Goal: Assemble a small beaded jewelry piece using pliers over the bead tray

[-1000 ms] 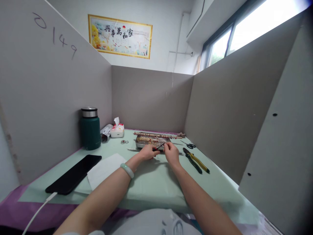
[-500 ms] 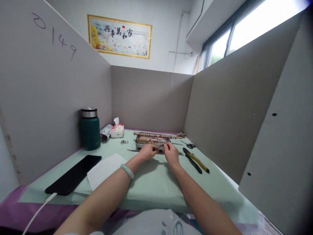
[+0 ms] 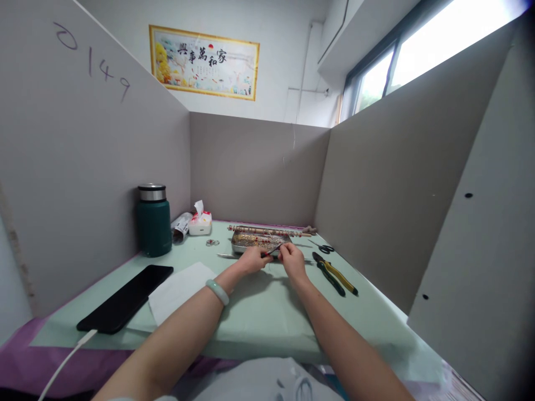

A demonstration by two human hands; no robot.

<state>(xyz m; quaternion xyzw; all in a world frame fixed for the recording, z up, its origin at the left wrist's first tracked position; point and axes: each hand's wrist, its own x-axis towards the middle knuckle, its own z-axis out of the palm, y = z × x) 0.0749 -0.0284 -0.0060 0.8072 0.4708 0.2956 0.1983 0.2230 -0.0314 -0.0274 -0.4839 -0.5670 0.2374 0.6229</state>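
Head view: the left hand (image 3: 253, 260) grips a tool (image 3: 272, 250) by the tray (image 3: 234, 248). The right hand (image 3: 293, 262) is at its tip; I can't tell its grip. Hardly anything moved, so it seems slow work.

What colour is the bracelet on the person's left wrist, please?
The bracelet is pale, milky green; it shows best in the head view.

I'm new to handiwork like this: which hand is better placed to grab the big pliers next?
Probably the right hand: it is nearer the big pliers, while the left hand grips a small red-and-black tool.
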